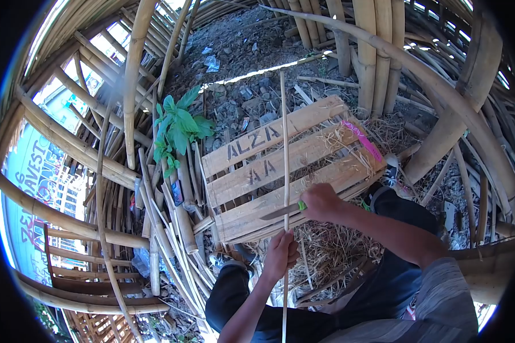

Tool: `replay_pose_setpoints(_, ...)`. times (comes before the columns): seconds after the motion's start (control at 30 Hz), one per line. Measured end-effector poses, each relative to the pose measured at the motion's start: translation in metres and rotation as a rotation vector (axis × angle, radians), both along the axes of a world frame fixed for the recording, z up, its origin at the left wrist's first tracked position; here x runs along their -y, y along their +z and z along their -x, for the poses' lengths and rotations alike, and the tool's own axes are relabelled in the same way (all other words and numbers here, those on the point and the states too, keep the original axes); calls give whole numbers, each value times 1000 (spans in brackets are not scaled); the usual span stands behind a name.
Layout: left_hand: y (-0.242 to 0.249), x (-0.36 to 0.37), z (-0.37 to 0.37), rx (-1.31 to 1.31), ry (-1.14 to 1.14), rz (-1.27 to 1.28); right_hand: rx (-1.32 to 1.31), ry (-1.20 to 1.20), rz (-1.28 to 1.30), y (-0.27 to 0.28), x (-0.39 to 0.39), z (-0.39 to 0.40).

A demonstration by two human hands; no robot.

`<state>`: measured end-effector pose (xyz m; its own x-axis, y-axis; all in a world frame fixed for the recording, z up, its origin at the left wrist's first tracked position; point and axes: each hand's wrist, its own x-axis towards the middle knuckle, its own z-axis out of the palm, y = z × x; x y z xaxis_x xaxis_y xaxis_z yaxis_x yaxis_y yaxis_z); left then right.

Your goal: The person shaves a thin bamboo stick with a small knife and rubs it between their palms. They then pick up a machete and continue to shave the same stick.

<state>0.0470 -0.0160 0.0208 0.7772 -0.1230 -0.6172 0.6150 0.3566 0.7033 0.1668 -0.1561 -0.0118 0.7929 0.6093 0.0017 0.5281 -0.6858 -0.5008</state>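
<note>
My left hand (280, 254) grips a long thin bamboo strip (284, 143) that stands nearly upright in front of me, reaching from below my knees to above the crate. My right hand (320, 202) holds a knife (280, 212) by its green handle, the blade lying level and pointing left, its edge against the strip just above my left hand. Both hands work over my dark-trousered knees.
A wooden pallet crate (257, 171) with stencilled letters and a pink tape (361, 140) lies ahead on straw. Thick bamboo poles (131, 86) surround the spot, cut sticks (177, 228) lean at left, and a green plant (177, 128) grows beside the crate.
</note>
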Motion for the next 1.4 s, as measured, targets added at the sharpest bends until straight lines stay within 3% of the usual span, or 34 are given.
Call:
replay_pose_setpoints(0.07, 0, 1, -2, 8, -17, 29, 98, -75, -27, 0, 6, -12)
replay_pose_setpoints(0.13, -3, 1, -1, 10, -15, 25, 39, -112, -80, -2, 3, 2)
replay_pose_setpoints(0.2, -3, 0, -2, 9, -14, 33, 124, 175, -57, -6, -2, 18)
replay_pose_setpoints(0.33, -5, -2, -2, 1, -20, 76, 222, 49, -49, -4, 8, -17)
replay_pose_setpoints(0.53, -8, -3, -3, -25, 6, 145, 81, 167, 16, -4, -8, 14)
replay_pose_setpoints(0.6, -6, 1, 2, -11, 3, 114, -67, -88, -11, -5, 0, -7)
replay_pose_setpoints(0.63, -13, -3, -4, -31, -14, 151, 32, -47, 36, -10, 4, -16)
replay_pose_setpoints(0.73, -14, -4, -9, -15, -3, 192, -18, -55, -17, -20, -8, 7)
replay_pose_setpoints(0.77, -17, -6, -7, -20, 10, 208, 80, 95, 19, -20, -9, 15)
replay_pose_setpoints(0.87, -8, -1, 3, -36, 3, 192, 35, -58, 46, -15, -1, -6)
replay_pose_setpoints(0.93, -5, -1, -2, -57, -11, 212, 180, 0, 25, -13, 9, -21)
replay_pose_setpoints(1.0, -1, -3, -8, -70, -19, 281, -79, -128, -85, -4, 2, -6)
replay_pose_setpoints(1.03, 0, -4, -7, -58, -9, 245, 153, 20, -35, -7, -1, 7)
replay_pose_setpoints(1.13, 0, -1, 2, -22, 4, 166, 212, 111, 9, -19, -2, -1)
replay_pose_setpoints(1.17, 2, 2, 4, -42, 19, 197, 100, -40, -9, -4, 9, -21)
replay_pose_setpoints(1.27, 4, -1, -5, -58, -6, 269, 133, -75, -95, -2, 9, -18)
replay_pose_setpoints(1.33, 5, 0, -4, -41, -3, 260, 54, -51, -57, -3, 3, -1)
replay_pose_setpoints(1.4, 1, -1, 2, -50, 16, 195, 128, 199, 48, -8, -3, 6)
